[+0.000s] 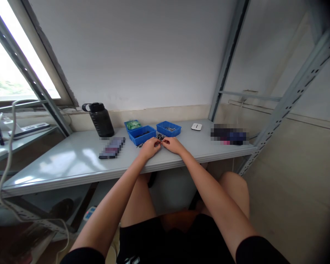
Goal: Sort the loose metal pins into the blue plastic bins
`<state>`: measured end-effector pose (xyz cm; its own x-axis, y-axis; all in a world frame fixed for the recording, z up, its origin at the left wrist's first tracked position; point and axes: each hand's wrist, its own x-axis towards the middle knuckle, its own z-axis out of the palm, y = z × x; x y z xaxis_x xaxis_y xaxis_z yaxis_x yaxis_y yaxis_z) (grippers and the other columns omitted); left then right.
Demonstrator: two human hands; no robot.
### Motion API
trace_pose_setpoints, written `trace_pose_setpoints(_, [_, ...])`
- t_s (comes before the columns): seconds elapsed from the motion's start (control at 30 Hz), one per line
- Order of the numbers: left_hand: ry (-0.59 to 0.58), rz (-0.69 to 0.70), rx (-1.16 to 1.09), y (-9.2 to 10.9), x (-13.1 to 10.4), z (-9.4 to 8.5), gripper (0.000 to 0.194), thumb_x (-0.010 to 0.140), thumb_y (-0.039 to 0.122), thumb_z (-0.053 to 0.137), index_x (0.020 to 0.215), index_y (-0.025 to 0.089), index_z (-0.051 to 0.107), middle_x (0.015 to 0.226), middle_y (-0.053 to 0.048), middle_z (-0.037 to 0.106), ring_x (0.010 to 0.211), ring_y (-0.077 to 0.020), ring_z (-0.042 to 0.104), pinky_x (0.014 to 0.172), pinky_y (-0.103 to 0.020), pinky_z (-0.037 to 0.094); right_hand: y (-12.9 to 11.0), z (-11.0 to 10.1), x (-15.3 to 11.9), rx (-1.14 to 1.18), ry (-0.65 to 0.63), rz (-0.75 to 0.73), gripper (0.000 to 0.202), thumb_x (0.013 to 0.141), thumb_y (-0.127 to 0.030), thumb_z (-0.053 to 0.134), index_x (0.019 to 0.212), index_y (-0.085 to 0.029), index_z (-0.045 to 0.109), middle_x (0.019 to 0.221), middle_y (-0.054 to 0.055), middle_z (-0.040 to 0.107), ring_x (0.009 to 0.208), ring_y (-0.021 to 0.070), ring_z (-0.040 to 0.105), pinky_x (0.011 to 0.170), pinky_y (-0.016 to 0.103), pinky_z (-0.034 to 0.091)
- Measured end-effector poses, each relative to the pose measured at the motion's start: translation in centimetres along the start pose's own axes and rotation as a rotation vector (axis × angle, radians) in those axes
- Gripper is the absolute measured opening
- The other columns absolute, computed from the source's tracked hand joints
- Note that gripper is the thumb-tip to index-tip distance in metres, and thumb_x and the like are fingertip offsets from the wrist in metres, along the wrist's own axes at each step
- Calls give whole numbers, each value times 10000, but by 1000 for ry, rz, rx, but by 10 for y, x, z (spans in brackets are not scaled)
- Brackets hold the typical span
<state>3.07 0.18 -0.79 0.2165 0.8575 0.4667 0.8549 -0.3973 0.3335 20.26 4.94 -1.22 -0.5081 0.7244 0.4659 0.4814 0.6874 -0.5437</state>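
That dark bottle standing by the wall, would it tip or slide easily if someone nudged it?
Probably not easily. The dark bottle looks squat and wide-based, standing upright on the grey table, so it should resist tipping. The tabletop looks smooth and glossy, so a low push might slide it. How full it is cannot be told, so its weight is uncertain.

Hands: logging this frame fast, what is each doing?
Left hand: fingers pinched at the small metal parts; hold unclear.
Right hand: same, cannot tell.
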Motion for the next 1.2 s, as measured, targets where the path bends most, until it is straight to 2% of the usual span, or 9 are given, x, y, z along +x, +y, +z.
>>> trace_pose_setpoints(0.37, [2,-14,20,-3,0,3,216,913,340,552,977,145,621,954,-47,636,845,-167,607,778,-366,511,2,1,1,9,2,-20,165,842,-253,551,834,-183,700,812,29,711,746,154,604,674,232,407])
trace_pose_setpoints(1.2, [-13,0,70,-9,1,8,231,920,323,550,1051,141,607,1031,-65,635,894,-179,622,792,-381,532,4,2,1,2,11,-27,165,834,-238,543,818,-182,697,791,23,705,718,147,589,659,230,393])
